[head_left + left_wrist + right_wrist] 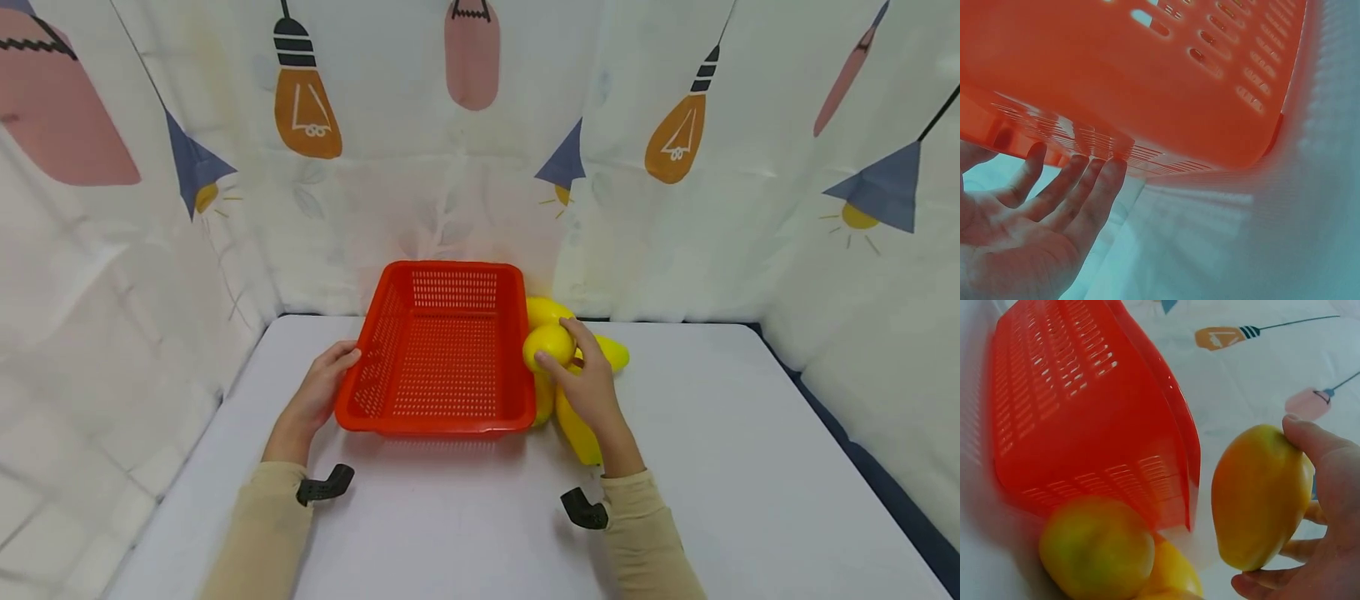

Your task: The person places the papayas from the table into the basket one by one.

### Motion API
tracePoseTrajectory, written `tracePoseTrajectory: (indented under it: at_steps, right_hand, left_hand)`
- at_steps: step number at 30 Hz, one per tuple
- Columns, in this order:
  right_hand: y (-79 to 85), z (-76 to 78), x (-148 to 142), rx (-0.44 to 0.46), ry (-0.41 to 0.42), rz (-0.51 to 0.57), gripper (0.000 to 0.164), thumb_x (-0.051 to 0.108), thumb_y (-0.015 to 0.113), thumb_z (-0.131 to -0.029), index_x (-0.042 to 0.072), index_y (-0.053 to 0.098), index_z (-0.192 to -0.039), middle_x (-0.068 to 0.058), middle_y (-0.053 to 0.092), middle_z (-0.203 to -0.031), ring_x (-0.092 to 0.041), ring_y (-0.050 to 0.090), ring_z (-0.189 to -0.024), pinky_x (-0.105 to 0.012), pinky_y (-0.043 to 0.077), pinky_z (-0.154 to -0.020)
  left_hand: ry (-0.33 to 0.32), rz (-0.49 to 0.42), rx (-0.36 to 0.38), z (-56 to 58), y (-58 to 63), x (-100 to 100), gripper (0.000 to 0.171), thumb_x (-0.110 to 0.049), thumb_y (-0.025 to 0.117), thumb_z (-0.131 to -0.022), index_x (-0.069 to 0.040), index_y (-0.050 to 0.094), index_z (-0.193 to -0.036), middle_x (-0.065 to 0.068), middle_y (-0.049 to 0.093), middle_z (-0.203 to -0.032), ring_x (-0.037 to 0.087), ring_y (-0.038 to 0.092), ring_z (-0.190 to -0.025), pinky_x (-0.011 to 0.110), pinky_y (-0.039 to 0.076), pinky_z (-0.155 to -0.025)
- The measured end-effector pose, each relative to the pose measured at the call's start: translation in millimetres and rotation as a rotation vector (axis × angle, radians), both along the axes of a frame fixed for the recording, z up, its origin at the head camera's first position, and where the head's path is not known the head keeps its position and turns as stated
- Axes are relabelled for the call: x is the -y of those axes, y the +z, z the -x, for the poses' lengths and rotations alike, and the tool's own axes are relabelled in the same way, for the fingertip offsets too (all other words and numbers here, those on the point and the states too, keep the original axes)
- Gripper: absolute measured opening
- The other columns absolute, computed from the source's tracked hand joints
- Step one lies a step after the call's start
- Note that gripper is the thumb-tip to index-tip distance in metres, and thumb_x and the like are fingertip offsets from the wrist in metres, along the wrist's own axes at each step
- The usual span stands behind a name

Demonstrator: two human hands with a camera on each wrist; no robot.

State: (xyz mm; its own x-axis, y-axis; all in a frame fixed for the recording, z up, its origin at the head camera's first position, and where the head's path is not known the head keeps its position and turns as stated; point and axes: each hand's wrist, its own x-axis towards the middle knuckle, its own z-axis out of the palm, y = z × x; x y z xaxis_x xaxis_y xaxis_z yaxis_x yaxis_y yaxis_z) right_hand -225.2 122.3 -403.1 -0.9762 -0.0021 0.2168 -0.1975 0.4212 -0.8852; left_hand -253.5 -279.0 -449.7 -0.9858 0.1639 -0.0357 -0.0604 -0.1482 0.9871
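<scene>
A red perforated plastic basket (450, 358) stands on the table in the head view, with nothing inside it. At its left side is my left hand (322, 392); in the left wrist view its fairly straight fingers (1100, 194) touch the outer wall below the rim. My right hand (592, 387) holds a yellow mango (550, 347) beside the basket's right rim. The right wrist view shows this mango (1260, 497) between thumb and fingers. Under and around the hand lie more yellow fruits, including a mango (547, 312) and a long banana-like fruit (577, 429).
The white table (750, 450) reaches back to a hanging cloth (405, 192) printed with lamps and bulbs. Close against the basket's outer wall, a rounded yellow-green fruit (1097, 550) shows in the right wrist view. A black strap end (326, 485) sticks out near the left cuff.
</scene>
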Motion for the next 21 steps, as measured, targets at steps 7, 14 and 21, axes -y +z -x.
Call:
tracePoseTrajectory:
  at_steps: [7, 14, 21]
  right_hand:
    - [0.7, -1.1, 6.3, -0.012, 0.023, -0.017, 0.066, 0.047, 0.068, -0.087, 0.029, 0.040, -0.145, 0.001, 0.033, -0.156, -0.023, 0.033, -0.140, -0.049, 0.043, -0.104]
    - [4.8, -0.7, 9.3, -0.017, 0.065, -0.005, 0.065, 0.043, 0.070, -0.087, 0.029, 0.042, -0.144, -0.001, 0.033, -0.155, -0.024, 0.035, -0.139, -0.051, 0.042, -0.105]
    - [7.1, -5.3, 9.1, -0.032, 0.053, -0.028, 0.064, 0.041, 0.069, -0.087, 0.029, 0.042, -0.143, 0.000, 0.035, -0.154, -0.024, 0.037, -0.137, -0.051, 0.043, -0.103]
  left_hand:
    - [0.005, -0.013, 0.003, -1.6, -1.6, 1.2, 0.019, -0.025, 0.049, -0.102, -0.014, 0.054, -0.115, -0.006, 0.063, -0.099, 0.009, 0.060, -0.090, 0.021, 0.052, -0.078]
    - [0.012, 0.002, 0.003, -1.9, -2.1, 0.3, 0.022, -0.027, 0.049, -0.102, -0.013, 0.053, -0.118, -0.006, 0.062, -0.101, 0.009, 0.060, -0.092, 0.020, 0.052, -0.079]
    - [0.011, 0.006, 0.003, -3.4, -4.2, -0.4, 0.024, -0.029, 0.049, -0.101, -0.012, 0.052, -0.119, -0.006, 0.062, -0.102, 0.008, 0.060, -0.092, 0.020, 0.052, -0.079]
